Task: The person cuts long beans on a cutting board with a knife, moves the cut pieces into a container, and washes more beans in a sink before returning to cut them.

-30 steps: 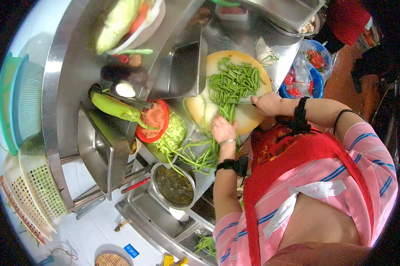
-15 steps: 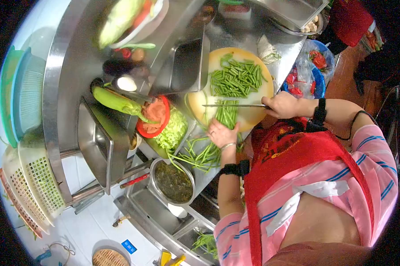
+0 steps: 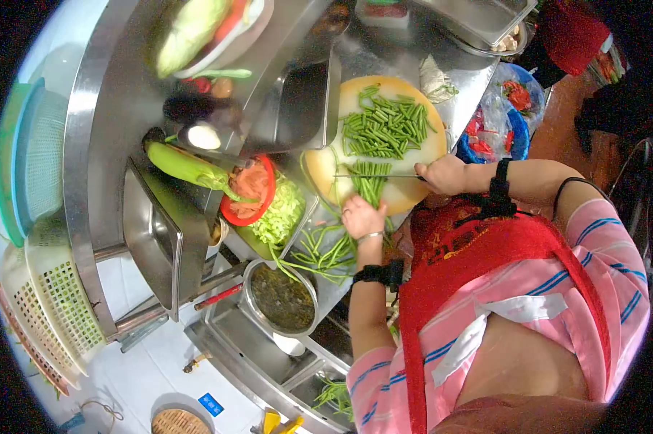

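A round cutting board (image 3: 412, 194) lies on the metal counter. My right hand (image 3: 442, 176) grips the handle of a knife (image 3: 377, 176), its blade lying across a bundle of long green beans (image 3: 370, 189). My left hand (image 3: 364, 218) is closed on the near end of that bundle, just below the blade. Beyond the knife is a pile of short cut bean pieces (image 3: 386, 129). Uncut long beans (image 3: 319, 253) spread over the counter's edge beside my left wrist.
Left of the board are a deep metal pan (image 3: 328, 108), a red bowl of pink slices (image 3: 271, 189) and chopped pale-green vegetable (image 3: 283, 211). A metal bowl of dark greens (image 3: 283, 298) stands nearer. Blue basins (image 3: 520, 137) sit low at right; a red-clad person (image 3: 574, 36) is behind them.
The knife and my right hand have shifted slightly left and downward. My left hand stays on the beans, and the bundle's pieces fan out a little more beyond the blade.
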`<action>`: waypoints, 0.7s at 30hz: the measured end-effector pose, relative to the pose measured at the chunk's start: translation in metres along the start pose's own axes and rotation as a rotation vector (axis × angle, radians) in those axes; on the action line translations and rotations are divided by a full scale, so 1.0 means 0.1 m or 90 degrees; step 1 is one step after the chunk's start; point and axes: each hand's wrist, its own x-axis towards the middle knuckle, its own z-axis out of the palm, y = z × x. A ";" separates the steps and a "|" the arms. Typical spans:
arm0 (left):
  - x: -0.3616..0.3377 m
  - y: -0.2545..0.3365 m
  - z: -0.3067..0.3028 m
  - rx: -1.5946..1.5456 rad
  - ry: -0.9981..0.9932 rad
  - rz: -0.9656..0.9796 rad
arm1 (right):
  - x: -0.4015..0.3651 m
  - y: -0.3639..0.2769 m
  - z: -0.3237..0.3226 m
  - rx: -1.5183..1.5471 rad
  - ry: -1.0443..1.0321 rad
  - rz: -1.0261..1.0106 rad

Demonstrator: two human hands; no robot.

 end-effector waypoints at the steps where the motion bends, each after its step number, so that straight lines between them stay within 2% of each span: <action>1: 0.02 0.00 -0.01 0.009 -0.005 0.008 | -0.02 0.00 -0.02 0.000 0.004 0.002; 3: 0.03 -0.01 0.04 0.020 0.000 0.022 | -0.05 -0.03 -0.07 -0.006 -0.033 0.015; 8: 0.06 -0.02 0.06 0.025 -0.010 0.033 | 0.13 -0.07 0.04 -0.031 -0.030 0.017; 10: 0.07 -0.02 -0.07 0.001 -0.046 0.047 | 0.13 -0.07 0.03 -0.031 -0.028 0.020; 11: 0.08 -0.03 -0.14 -0.017 -0.124 0.007 | 0.10 0.00 0.00 -0.016 -0.034 0.029; 12: 0.12 -0.06 -0.15 -0.017 -0.121 0.007 | 0.05 0.08 -0.04 -0.006 -0.041 0.039; 14: 0.19 -0.18 -0.13 -0.009 -0.257 -0.090 | -0.05 0.23 -0.09 -0.021 -0.033 0.065; 17: 0.29 -0.31 -0.17 -0.042 -0.274 -0.066 | -0.10 0.45 -0.06 -0.021 0.063 0.060; 21: 0.34 -0.33 -0.14 -0.034 -0.277 -0.072 | -0.10 0.46 -0.09 -0.005 0.066 0.119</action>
